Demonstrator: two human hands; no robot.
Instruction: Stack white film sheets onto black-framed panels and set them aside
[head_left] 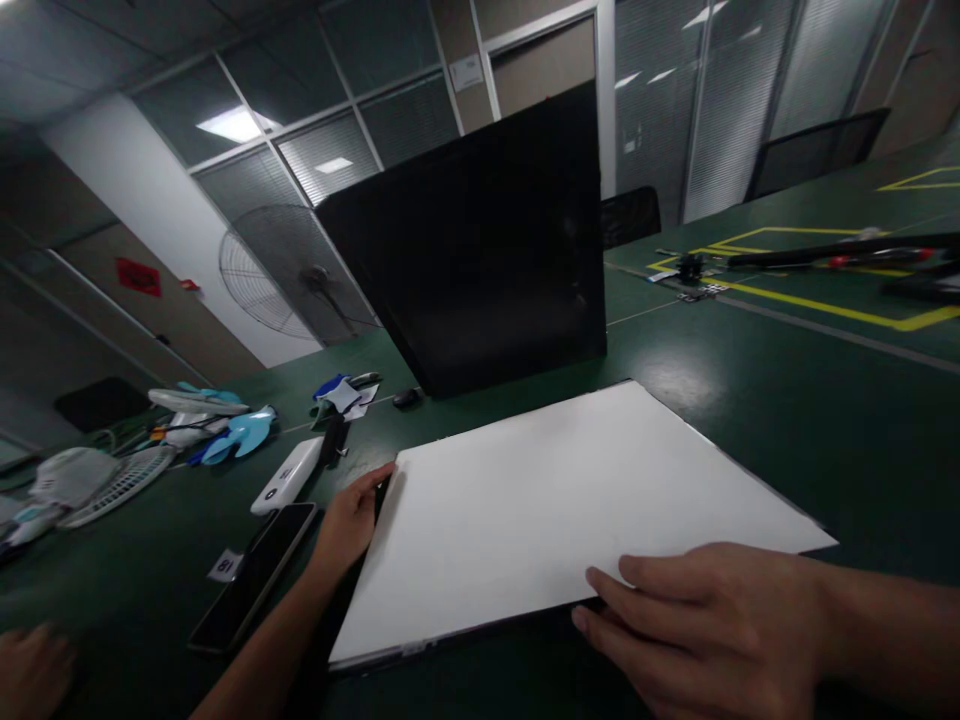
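Observation:
A large white flat panel (525, 500) with a thin dark edge is tilted over the green table. My left hand (349, 530) grips its left edge near the far corner, with some fingers hidden behind it. At the near edge, toward the right, my right hand (720, 620) holds the panel, some fingertips over the top face and others lower at the rim. Behind the panel stands a big black screen-like panel (487, 250), upright and leaning a little. Left of my left hand lie a black smartphone (255, 580) and a white box-shaped device (291, 475).
Another person's hand (34, 670) is at the lower left corner. Fan parts, including blue blades (244, 435) and a white grille (127, 485), lie on the left of the green table (810, 400). A dark mouse-like object (407, 398) sits by the black panel. Yellow tape (825, 305) marks the right.

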